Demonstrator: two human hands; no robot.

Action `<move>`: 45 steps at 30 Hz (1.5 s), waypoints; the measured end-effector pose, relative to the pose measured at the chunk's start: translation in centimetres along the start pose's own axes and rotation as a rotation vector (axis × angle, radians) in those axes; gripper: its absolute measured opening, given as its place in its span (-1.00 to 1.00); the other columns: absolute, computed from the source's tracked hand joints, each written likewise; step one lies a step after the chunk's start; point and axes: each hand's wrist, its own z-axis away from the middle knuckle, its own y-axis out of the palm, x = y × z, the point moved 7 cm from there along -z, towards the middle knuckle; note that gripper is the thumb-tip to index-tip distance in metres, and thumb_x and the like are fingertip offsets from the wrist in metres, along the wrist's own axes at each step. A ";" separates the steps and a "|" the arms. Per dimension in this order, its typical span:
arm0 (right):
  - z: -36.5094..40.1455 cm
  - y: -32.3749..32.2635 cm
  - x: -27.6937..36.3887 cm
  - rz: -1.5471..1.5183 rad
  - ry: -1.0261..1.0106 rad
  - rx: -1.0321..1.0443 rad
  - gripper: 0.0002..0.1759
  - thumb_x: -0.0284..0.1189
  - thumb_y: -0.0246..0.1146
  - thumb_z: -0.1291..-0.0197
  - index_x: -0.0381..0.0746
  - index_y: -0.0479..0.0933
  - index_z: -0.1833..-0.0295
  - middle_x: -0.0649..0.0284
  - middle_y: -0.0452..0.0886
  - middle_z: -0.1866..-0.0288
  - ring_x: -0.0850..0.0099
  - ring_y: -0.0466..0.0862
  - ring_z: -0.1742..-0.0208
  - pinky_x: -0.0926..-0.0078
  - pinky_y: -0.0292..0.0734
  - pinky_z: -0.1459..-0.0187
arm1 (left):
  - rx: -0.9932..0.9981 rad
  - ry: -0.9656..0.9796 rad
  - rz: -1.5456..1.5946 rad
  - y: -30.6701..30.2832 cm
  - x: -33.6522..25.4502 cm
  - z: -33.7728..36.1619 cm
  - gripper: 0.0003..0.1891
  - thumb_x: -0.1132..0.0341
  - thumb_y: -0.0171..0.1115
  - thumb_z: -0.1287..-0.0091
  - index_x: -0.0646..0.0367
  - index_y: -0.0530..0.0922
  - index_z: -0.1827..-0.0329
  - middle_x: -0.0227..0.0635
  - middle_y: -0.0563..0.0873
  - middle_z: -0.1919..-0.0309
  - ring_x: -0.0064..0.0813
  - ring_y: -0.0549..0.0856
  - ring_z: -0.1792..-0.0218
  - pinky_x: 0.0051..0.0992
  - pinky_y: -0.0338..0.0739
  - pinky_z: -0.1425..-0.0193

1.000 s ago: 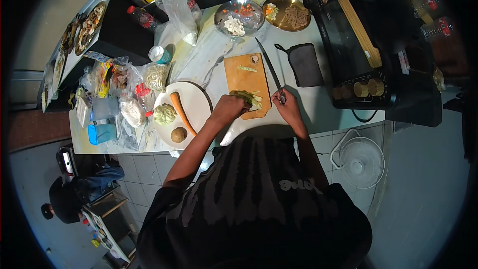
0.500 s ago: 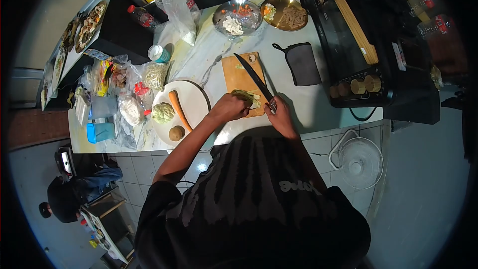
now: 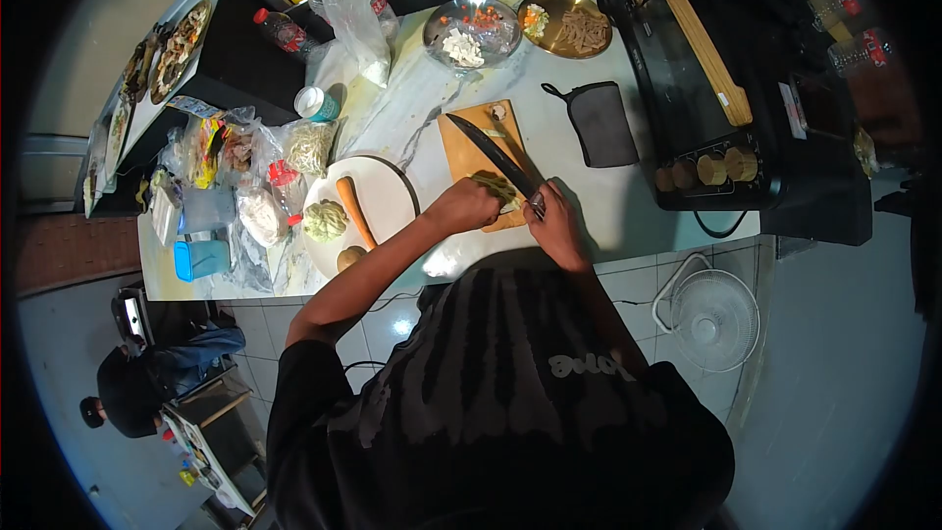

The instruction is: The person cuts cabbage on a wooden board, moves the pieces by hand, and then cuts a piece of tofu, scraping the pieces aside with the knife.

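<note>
My left hand (image 3: 469, 204) is closed over a piece of green vegetable (image 3: 494, 183) on the wooden cutting board (image 3: 467, 149). In my right hand (image 3: 552, 223) is the handle of a knife with a long dark blade (image 3: 494, 153). The blade slants across the board towards its far left corner, close beside the vegetable. Pale green bits lie near my left fingers, partly hidden. A small pale brown piece (image 3: 497, 111) sits at the board's far end. To the left, a white plate (image 3: 391, 186) bears a carrot (image 3: 355, 212), a lumpy pale green vegetable (image 3: 325, 221) and a round brown one (image 3: 349, 257).
Two metal plates of cut food, one silver (image 3: 441, 51) and one golden (image 3: 554, 15), stand behind the board. A dark pouch (image 3: 601, 125) and a black oven (image 3: 677, 88) are on the right. Bags, bottles and a blue container (image 3: 202, 260) crowd the left. A person (image 3: 137, 388) sits at far left.
The knife's tip has swung left, and its blade now lies closer to my left hand. My left hand has shifted slightly right with the green vegetable. The view has moved a little.
</note>
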 end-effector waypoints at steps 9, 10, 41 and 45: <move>0.2 -1.3 -0.1 -0.163 0.087 -0.086 -0.74 -0.45 0.39 -0.25 -0.36 0.47 0.16 0.06 0.52 0.29 0.14 0.58 0.39 0.22 0.50 0.31 | -0.242 -0.478 0.946 -4.4 1.6 2.0 -0.85 0.38 0.32 -0.28 0.30 0.71 0.22 -0.19 0.83 0.27 -0.36 0.83 0.26 -0.43 0.70 0.14; 0.2 -1.5 0.3 -0.165 0.090 -0.086 -0.74 -0.45 0.39 -0.25 -0.36 0.47 0.16 0.06 0.52 0.29 0.14 0.58 0.39 0.22 0.50 0.31 | -0.425 -0.383 1.182 -4.4 1.8 2.1 -0.93 0.48 0.31 -0.33 0.31 0.67 0.21 -0.23 0.81 0.28 -0.41 0.83 0.24 -0.46 0.72 0.10; -3.5 -6.5 11.3 -0.255 -0.327 0.044 -0.56 -0.46 0.20 -0.48 -0.31 0.44 -0.41 0.18 0.61 0.24 0.47 0.58 0.35 0.47 0.49 0.31 | -0.820 -0.597 1.722 -10.7 2.8 4.6 -0.79 0.50 0.32 -0.41 0.35 0.71 -0.07 -0.24 0.78 0.19 -0.40 0.78 0.14 -0.40 0.70 -0.05; -3.8 -5.1 10.6 -0.598 0.015 0.159 -0.65 -0.41 0.03 -0.59 -0.30 0.44 -0.36 0.26 0.60 0.32 0.53 0.51 0.49 0.50 0.45 0.43 | -0.785 -0.631 1.777 -10.3 2.0 3.9 -0.78 0.49 0.31 -0.42 0.38 0.70 -0.08 -0.18 0.78 0.21 -0.35 0.80 0.20 -0.38 0.74 0.01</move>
